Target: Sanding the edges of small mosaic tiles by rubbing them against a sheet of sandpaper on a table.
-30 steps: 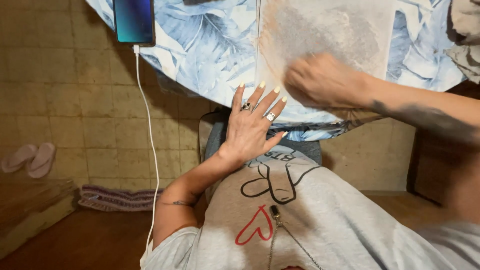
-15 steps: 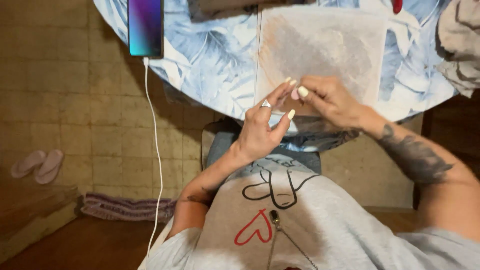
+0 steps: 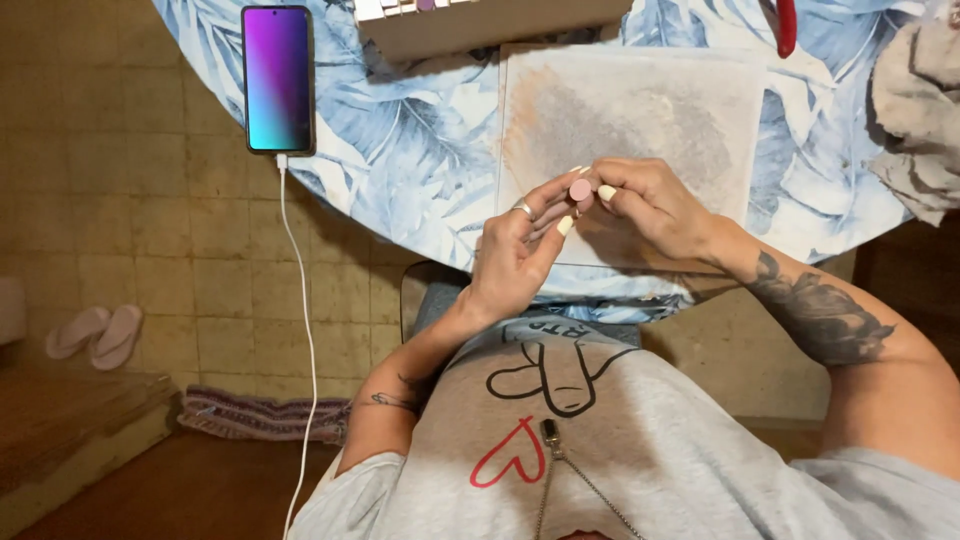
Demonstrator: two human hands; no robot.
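A small pink disc, perhaps clay, is pinched between the fingertips of the left hand and right hand above the stained work mat. If squeezed unevenly, it could slip toward 6 o'clock, off the table edge.

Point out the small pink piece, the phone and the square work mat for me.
small pink piece [image 3: 580, 188], head view, its rounded face between the fingertips.
phone [image 3: 277, 78], head view, middle of the lit screen.
square work mat [image 3: 640, 105], head view, stained centre above the hands.
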